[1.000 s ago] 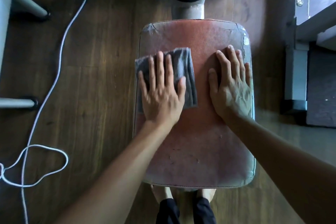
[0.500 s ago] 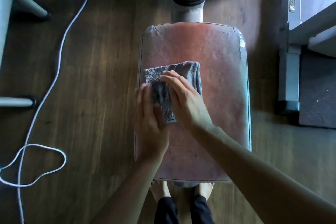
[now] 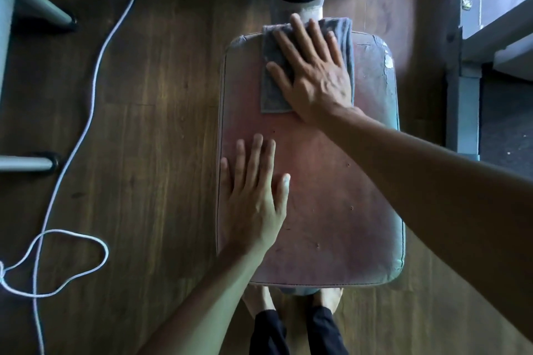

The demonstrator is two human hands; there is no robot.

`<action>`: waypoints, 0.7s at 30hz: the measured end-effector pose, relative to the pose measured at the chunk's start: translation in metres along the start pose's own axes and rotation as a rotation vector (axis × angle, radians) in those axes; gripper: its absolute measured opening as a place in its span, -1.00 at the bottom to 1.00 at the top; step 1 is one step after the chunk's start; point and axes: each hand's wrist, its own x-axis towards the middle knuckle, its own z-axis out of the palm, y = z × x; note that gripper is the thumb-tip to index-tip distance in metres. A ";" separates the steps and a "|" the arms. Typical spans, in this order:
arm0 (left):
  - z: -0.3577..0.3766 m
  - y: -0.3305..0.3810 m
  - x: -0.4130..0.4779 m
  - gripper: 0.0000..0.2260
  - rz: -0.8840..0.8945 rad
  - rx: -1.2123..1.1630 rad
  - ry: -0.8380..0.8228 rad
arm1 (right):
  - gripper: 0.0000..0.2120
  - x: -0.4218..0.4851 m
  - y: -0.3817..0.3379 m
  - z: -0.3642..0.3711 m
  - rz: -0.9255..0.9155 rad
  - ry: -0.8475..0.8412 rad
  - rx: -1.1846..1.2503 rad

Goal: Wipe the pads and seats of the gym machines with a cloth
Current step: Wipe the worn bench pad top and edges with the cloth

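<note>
Head view: our right hand (image 3: 314, 75), fingers spread flat, pressed the grey cloth (image 3: 272, 92) at the far end of the seat pad (image 3: 331, 196), whose long axis ran back toward us. Our left hand (image 3: 253, 196) rested nearer, fingers straight.

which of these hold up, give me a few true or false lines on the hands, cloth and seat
1. The right hand presses flat on the cloth. True.
2. The left hand grips the cloth too. False: it rests flat on the bare seat.
3. The cloth lies at the seat's near end. False: it is at the far end, overhanging the edge.
4. A white cord lies on the floor left of the seat. True.
</note>
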 end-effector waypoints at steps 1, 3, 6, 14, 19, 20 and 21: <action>0.000 0.000 0.000 -0.48 -0.009 0.002 0.004 | -0.39 0.000 0.006 -0.002 0.049 0.007 0.008; 0.001 0.000 0.000 -0.48 -0.015 0.001 0.017 | -0.40 -0.009 0.017 -0.004 0.140 0.015 0.029; 0.001 0.001 0.001 -0.49 -0.014 0.008 0.040 | -0.42 -0.037 0.026 -0.004 0.238 0.014 0.058; 0.003 0.002 0.002 -0.50 -0.022 0.021 0.067 | -0.44 -0.160 0.014 -0.001 0.278 -0.043 0.063; 0.007 0.000 0.003 -0.51 -0.019 0.009 0.089 | -0.44 -0.238 0.002 -0.004 0.225 -0.130 0.060; 0.007 0.001 0.003 -0.51 -0.026 0.016 0.083 | -0.44 -0.253 0.002 -0.005 0.201 -0.149 0.050; 0.006 0.005 0.002 -0.51 -0.048 0.012 0.076 | -0.45 -0.265 0.002 -0.005 0.175 -0.163 0.039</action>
